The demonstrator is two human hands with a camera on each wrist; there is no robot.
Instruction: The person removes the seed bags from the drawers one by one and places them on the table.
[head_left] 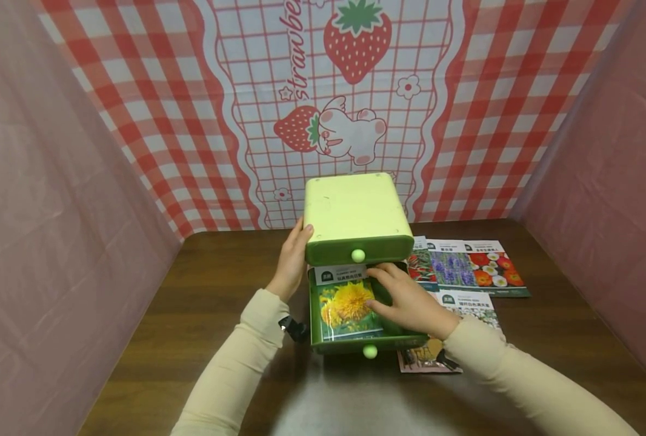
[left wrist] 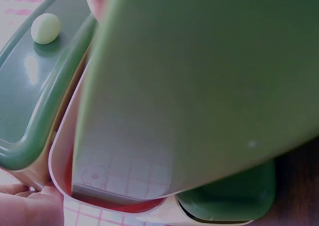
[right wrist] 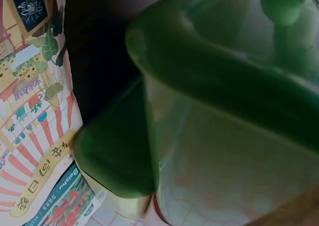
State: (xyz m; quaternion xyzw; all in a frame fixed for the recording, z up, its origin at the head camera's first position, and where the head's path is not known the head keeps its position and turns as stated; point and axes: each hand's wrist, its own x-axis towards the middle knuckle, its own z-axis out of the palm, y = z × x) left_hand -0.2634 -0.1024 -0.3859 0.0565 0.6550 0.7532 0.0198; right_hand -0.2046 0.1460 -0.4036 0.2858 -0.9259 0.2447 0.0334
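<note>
A small drawer unit (head_left: pixel 356 206) with a pale yellow-green shell stands on the table, its top green drawer closed. Below that, a green drawer (head_left: pixel 339 348) is pulled out, its pale round knob (head_left: pixel 369 351) facing me. A seed packet (head_left: pixel 347 306) with yellow flowers lies in this drawer, towards the left. My left hand (head_left: pixel 291 257) rests along the unit's left side, fingers extended. Reaching into the drawer, my right hand (head_left: pixel 407 297) touches the packet's right edge with thumb and fingertips spread apart. In the left wrist view, the drawer's side wall (left wrist: pixel 199 86) hides the packet.
Right of the unit lie several seed packets, with lavender (head_left: pixel 454 266), red and white flowers (head_left: pixel 497 269) and small white flowers (head_left: pixel 478 303). A pink packet (head_left: pixel 423 357) lies partly under my right wrist. A checked strawberry cloth (head_left: pixel 497 121) hangs behind; pink curtains flank the table.
</note>
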